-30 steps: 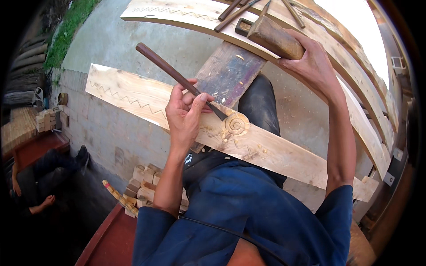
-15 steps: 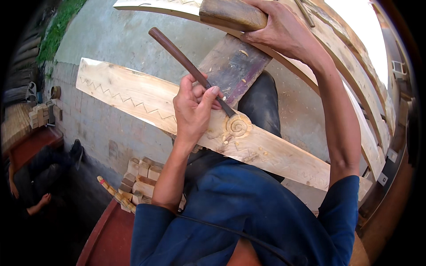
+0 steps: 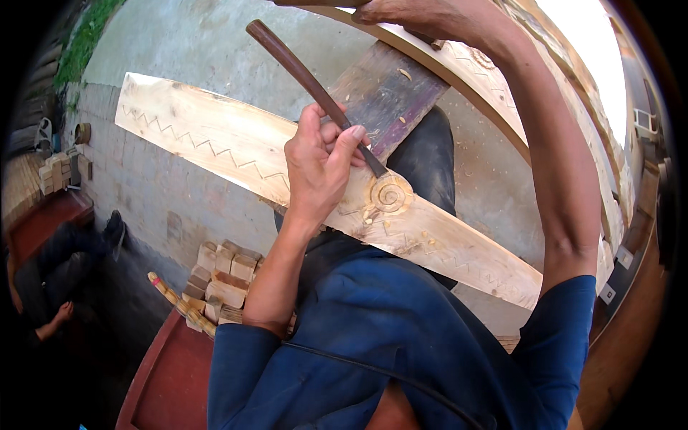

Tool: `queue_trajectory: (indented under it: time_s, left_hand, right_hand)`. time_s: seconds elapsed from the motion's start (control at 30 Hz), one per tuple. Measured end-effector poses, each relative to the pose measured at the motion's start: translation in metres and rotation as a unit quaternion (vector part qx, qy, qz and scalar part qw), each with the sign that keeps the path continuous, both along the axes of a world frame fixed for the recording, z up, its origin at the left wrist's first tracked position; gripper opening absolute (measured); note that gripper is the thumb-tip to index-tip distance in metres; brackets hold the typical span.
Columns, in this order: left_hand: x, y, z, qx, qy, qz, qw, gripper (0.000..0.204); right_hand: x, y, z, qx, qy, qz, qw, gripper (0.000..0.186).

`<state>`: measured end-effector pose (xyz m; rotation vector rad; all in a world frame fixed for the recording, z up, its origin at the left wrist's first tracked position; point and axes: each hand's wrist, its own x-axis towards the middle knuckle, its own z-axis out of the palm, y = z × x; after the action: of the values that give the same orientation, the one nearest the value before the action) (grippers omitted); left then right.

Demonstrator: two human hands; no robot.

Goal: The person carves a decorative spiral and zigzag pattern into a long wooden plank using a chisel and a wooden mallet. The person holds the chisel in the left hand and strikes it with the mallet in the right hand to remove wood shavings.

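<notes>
My left hand is closed round a carving chisel with a long brown shaft. The chisel leans, its dark tip at the upper edge of a carved spiral rosette. That rosette is cut into a long pale wooden board lying slantwise across my lap, with a zigzag line incised along it. At the top edge my right hand is raised, gripping a wooden mallet; most of the mallet is cut off by the picture's edge, and the fingers show only in part.
Beyond the board, a dark worn plank carries loose chips. Long curved timbers stand at the right. Several small wooden blocks lie by a red surface at lower left. Another person's leg and hand show at far left.
My right hand and the mallet have risen up and to the left, partly out of the picture. The left hand still holds the chisel at the rosette; the view has shifted slightly.
</notes>
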<state>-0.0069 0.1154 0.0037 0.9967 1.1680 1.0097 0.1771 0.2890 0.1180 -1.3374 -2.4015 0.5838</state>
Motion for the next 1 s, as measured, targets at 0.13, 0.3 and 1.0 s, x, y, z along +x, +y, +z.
queue_trajectory:
  time_s: [0.13, 0.3, 1.0]
  left_hand:
    - [-0.003, -0.001, 0.0, -0.008, 0.001, -0.005, 1.0, 0.034]
    - [-0.002, -0.001, 0.0, -0.004, -0.008, -0.006, 1.0, 0.034]
    - [-0.004, -0.002, -0.003, 0.024, 0.022, -0.02, 0.999, 0.032]
  right_hand:
    - [-0.019, -0.007, 0.02, -0.075, 0.024, -0.036, 0.996, 0.055]
    - [-0.026, -0.006, 0.026, -0.08, -0.003, -0.025, 0.996, 0.053]
    - [-0.049, 0.024, 0.028, -0.072, 0.005, 0.033, 0.997, 0.037]
